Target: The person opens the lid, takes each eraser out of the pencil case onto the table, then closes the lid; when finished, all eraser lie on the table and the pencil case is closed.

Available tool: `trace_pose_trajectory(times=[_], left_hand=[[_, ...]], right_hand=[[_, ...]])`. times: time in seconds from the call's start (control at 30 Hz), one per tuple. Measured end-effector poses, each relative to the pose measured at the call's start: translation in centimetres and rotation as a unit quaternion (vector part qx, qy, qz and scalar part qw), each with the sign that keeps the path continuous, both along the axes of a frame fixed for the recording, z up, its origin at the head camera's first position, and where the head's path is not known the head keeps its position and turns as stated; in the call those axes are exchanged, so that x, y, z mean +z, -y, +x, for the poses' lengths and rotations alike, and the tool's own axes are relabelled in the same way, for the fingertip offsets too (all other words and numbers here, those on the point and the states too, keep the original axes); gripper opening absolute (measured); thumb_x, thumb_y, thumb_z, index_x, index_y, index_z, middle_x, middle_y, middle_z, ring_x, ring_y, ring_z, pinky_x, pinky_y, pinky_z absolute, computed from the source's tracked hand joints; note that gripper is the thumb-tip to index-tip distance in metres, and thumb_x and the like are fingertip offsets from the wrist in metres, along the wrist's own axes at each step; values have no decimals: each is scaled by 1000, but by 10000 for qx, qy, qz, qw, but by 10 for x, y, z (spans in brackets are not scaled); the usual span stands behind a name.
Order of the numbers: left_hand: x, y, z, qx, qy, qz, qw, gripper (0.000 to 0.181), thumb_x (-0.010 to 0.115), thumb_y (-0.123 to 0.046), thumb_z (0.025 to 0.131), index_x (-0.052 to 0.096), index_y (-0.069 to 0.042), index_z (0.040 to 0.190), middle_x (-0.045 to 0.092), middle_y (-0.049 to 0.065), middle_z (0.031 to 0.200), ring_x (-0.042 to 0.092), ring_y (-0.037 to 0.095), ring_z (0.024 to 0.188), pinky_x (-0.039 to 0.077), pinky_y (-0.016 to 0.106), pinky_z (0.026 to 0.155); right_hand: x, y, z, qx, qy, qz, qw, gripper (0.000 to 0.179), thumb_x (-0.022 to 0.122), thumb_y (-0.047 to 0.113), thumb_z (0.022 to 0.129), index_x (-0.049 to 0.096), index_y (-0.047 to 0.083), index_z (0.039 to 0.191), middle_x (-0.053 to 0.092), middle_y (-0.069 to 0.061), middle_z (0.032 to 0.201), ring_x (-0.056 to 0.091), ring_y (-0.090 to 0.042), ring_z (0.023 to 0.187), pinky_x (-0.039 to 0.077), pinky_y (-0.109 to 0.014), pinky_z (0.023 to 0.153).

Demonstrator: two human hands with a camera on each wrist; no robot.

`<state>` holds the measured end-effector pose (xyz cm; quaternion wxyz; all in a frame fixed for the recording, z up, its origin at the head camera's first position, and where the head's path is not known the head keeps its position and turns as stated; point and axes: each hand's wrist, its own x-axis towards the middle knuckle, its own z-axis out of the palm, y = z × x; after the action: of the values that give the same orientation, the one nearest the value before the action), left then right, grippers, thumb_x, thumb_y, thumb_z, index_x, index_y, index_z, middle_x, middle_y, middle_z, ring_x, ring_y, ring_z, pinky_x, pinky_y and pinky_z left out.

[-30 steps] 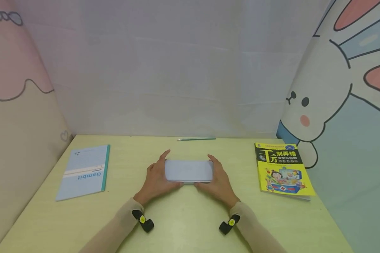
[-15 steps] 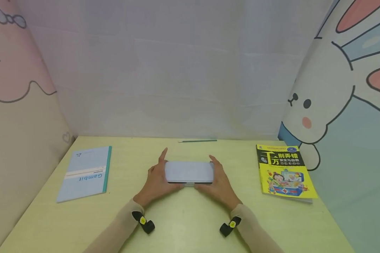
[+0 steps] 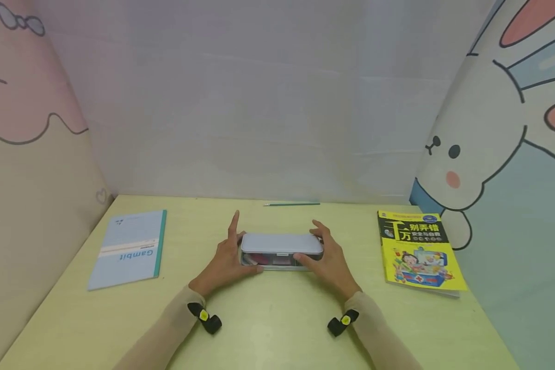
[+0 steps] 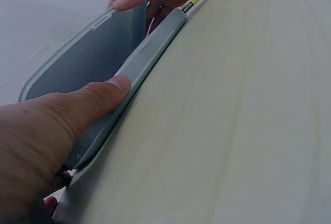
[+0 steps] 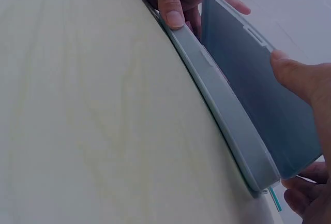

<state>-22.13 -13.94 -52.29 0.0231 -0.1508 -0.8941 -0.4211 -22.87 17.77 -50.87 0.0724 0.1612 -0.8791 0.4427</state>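
Note:
A light blue-grey pencil case [image 3: 282, 242] lies between both hands, its lid raised partway. Pinkish and dark contents show in the gap but are too small to name. My left hand [image 3: 225, 261] grips the left end, thumb on the front edge of the base [image 4: 155, 40] and index finger pointing up. At the other end, my right hand [image 3: 330, 264] holds the case with its thumb at the free edge of the lid [image 5: 248, 74]. Its other fingers reach behind that end, partly hidden.
A pale blue notebook [image 3: 129, 249] marked "Gambit" lies at the table's left. On the right is a yellow-and-black book [image 3: 418, 257]. A green pencil [image 3: 291, 204] rests near the back edge of the table [image 3: 273, 329], before a white curtain [image 3: 268, 113].
The pencil case's lid has gone from shut to partly raised, showing its inside. My right thumb has risen with the lid's edge, while my left thumb stays low on the base.

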Motion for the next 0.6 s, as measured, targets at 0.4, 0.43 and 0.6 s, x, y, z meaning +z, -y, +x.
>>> trace_pose_trajectory(times=[0.4, 0.43, 0.6], left_hand=[[-6, 1, -4, 5, 82, 151, 9999, 156, 100, -48, 72, -24, -46, 167, 53, 28, 161, 43, 57, 152, 31, 77, 123], [-7, 1, -4, -25, 60, 145, 9999, 156, 100, -48, 72, -24, -44, 167, 53, 28, 160, 44, 57, 151, 31, 77, 123], [-6, 2, -4, -110, -24, 171, 9998, 156, 100, -46, 73, -23, -40, 168, 54, 24, 161, 47, 55, 150, 31, 75, 124]], right_hand=[[27, 6, -22, 41, -398, -132, 9991, 85, 83, 39, 92, 39, 23, 163, 63, -18, 152, 58, -44, 144, 49, -66, 115], [28, 6, -24, 34, -396, -144, 9991, 84, 83, 38, 92, 40, 23, 162, 63, -17, 152, 58, -43, 144, 49, -66, 115], [32, 10, -35, -76, -337, -86, 9994, 81, 82, 41, 93, 43, 19, 161, 65, -16, 151, 60, -40, 144, 50, -64, 114]])
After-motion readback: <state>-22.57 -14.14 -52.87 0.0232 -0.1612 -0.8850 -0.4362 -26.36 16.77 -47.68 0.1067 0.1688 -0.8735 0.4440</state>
